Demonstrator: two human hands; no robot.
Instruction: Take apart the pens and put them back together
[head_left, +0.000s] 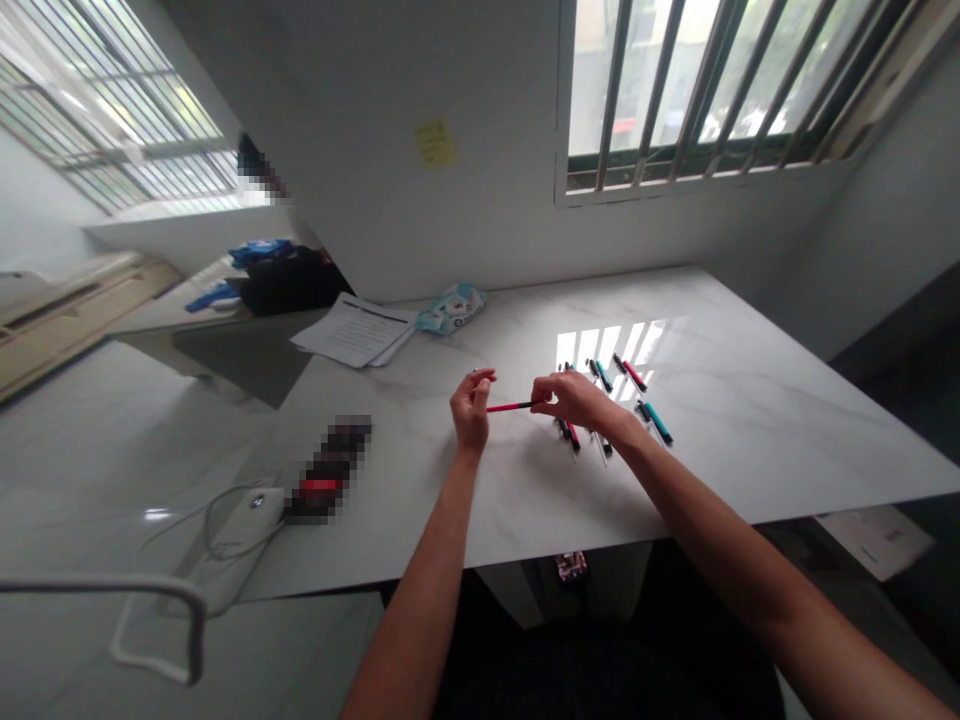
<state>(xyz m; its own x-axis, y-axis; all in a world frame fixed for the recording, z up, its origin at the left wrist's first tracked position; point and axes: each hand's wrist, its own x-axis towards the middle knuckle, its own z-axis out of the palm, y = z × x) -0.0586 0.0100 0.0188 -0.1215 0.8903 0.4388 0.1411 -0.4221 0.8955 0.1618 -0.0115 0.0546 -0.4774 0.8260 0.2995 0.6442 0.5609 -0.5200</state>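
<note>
The left hand [471, 410] clasps a red-and-black pen [508, 407] at its nine-o'clock end, the right hand [564, 397] pinching its three-o'clock end, with a pink pen [634, 375] lying at two o'clock.

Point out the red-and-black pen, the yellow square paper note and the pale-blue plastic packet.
Red-and-black pen [505, 407]: head view, red barrel.
Yellow square paper note [435, 143]: head view, centre.
Pale-blue plastic packet [452, 311]: head view, front side.

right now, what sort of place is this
Probably an office or workroom: a marble-patterned table with printed papers and several pens, near a barred window.
</note>
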